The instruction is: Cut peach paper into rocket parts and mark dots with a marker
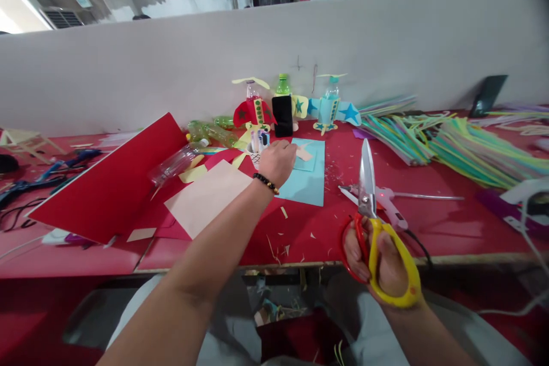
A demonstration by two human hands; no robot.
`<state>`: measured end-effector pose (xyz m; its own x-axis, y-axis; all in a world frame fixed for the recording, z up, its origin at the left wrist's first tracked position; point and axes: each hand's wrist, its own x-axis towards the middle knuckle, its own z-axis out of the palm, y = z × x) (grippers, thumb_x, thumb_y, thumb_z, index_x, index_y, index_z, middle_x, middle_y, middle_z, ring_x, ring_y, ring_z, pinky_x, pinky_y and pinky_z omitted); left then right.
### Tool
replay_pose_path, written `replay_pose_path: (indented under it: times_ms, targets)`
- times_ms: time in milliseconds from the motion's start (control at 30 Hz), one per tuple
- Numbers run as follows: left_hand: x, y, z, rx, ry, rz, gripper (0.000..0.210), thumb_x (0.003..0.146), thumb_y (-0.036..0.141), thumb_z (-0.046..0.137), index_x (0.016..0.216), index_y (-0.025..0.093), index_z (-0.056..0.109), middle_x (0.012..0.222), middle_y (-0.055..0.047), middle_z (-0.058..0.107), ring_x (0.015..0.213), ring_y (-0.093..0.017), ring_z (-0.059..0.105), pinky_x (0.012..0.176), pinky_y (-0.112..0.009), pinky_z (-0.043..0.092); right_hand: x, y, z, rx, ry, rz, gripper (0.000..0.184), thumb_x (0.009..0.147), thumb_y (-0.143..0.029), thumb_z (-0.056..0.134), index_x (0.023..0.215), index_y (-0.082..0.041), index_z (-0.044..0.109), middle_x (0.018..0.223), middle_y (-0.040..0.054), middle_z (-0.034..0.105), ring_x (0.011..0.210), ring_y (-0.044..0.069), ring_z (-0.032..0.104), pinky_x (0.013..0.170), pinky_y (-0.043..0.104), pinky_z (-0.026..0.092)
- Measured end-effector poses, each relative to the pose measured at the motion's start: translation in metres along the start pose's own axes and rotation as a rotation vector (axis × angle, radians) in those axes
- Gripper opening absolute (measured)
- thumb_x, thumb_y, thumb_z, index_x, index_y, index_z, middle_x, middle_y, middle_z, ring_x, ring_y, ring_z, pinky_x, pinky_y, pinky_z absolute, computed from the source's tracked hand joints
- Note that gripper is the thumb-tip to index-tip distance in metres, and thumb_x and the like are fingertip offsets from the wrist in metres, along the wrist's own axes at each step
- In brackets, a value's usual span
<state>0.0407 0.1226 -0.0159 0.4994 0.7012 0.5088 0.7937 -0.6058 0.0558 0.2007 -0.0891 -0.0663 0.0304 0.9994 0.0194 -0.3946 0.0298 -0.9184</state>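
Note:
My right hand [388, 266] has its fingers through the red and yellow handles of a pair of scissors [367, 177]. The blades point up and lie together. Across the table reaches my left hand [278, 161], a dark bead bracelet on its wrist. Its fingers are closed at the edge of a small pale pink paper cutout [304, 153], which they seem to pinch. Beneath are light blue paper sheets [302, 187]. A cup of pens [259, 143] stands just beyond the hand, partly hidden. Under my left forearm lies a pale pink sheet [206, 197].
Plastic-bottle planes with paper wings, one red [253, 111], one blue [329, 108], stand by the partition around a black phone [282, 116]. A pink glue gun [392, 206] lies right, before bundled coloured strips [467, 146]. A red board [115, 183] leans left beside clear bottles [175, 163].

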Motion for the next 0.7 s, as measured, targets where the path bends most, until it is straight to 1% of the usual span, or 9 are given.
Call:
replay_pose_path:
  times_ms: [133,200,267,400,467,533,600,667,700]
  targets:
    - [0.011,0.01,0.026,0.026,-0.155,0.046,0.023,0.086,0.006,0.046,0.093,0.01,0.068,0.09,-0.014,0.066,0.091,-0.026,0.059,0.069,-0.033,0.045,0.001,0.005,-0.005,-0.016,0.005,0.008,0.053,0.084,-0.066,0.041,0.058,-0.021,0.05,0.039,-0.0053,0.035,0.031,0.008,0.024,0.035,0.022,0.015]
    - [0.005,0.018,0.028,0.029,-0.22,0.073,0.025,0.085,0.003,0.048,0.1,0.011,0.066,0.089,-0.013,0.066,0.089,-0.025,0.06,0.067,-0.031,0.045,0.002,0.009,-0.008,-0.01,0.005,0.011,0.05,0.086,-0.063,0.041,0.059,-0.021,0.049,0.039,-0.0055,0.035,0.031,0.008,0.024,0.035,0.022,0.015]
    - [-0.009,0.028,0.021,0.028,-0.254,0.099,0.03,0.087,0.004,0.045,0.111,0.012,0.061,0.093,-0.014,0.067,0.092,-0.025,0.06,0.067,-0.031,0.045,0.001,0.012,-0.01,-0.013,0.013,0.023,0.047,0.086,-0.062,0.04,0.063,-0.022,0.049,0.041,-0.0057,0.035,0.031,0.008,0.024,0.034,0.022,0.015]
    - [-0.064,0.039,-0.017,0.009,-0.328,0.175,0.023,0.09,0.016,0.049,0.109,0.02,0.062,0.092,-0.007,0.068,0.091,-0.023,0.06,0.072,-0.031,0.048,-0.002,0.015,-0.011,-0.038,0.051,0.037,0.039,0.086,-0.061,0.042,0.083,-0.023,0.053,0.051,-0.0047,0.043,0.032,0.008,0.026,0.033,0.023,0.017]
    - [-0.101,0.033,-0.038,-0.037,-0.352,0.198,0.024,0.091,0.022,0.05,0.113,0.019,0.061,0.1,-0.007,0.069,0.097,-0.022,0.06,0.084,-0.033,0.048,-0.004,0.015,-0.012,-0.042,0.034,0.042,0.034,0.086,-0.058,0.045,0.088,-0.025,0.056,0.055,-0.0032,0.046,0.033,0.009,0.029,0.034,0.025,0.018]
    - [-0.138,0.017,-0.056,-0.079,-0.362,0.141,0.035,0.088,0.029,0.058,0.121,0.016,0.058,0.117,-0.009,0.065,0.11,-0.024,0.057,0.097,-0.035,0.045,-0.004,0.016,-0.012,-0.057,-0.001,0.054,0.031,0.085,-0.056,0.048,0.089,-0.027,0.058,0.057,-0.0008,0.048,0.035,0.011,0.031,0.036,0.028,0.019]
    - [-0.175,-0.005,-0.071,-0.066,-0.363,0.041,0.057,0.08,0.04,0.068,0.128,0.015,0.053,0.132,-0.013,0.058,0.126,-0.028,0.048,0.108,-0.041,0.037,-0.004,0.017,-0.01,-0.084,-0.02,0.065,0.029,0.084,-0.055,0.05,0.089,-0.029,0.061,0.057,0.0016,0.049,0.035,0.012,0.033,0.036,0.03,0.019]
    - [-0.207,-0.026,-0.081,-0.061,-0.373,-0.081,0.07,0.075,0.049,0.071,0.133,0.015,0.05,0.137,-0.014,0.054,0.131,-0.029,0.044,0.112,-0.044,0.034,-0.003,0.017,-0.007,-0.135,-0.037,0.067,0.029,0.085,-0.055,0.047,0.087,-0.03,0.062,0.056,0.0035,0.05,0.034,0.014,0.035,0.034,0.032,0.021]
    - [-0.221,-0.035,-0.085,-0.073,-0.379,-0.113,0.073,0.073,0.051,0.072,0.133,0.016,0.049,0.138,-0.014,0.053,0.132,-0.029,0.044,0.112,-0.044,0.034,-0.002,0.016,-0.005,-0.214,-0.024,0.032,0.03,0.086,-0.055,0.045,0.085,-0.03,0.062,0.055,0.0041,0.05,0.033,0.014,0.036,0.032,0.032,0.023]
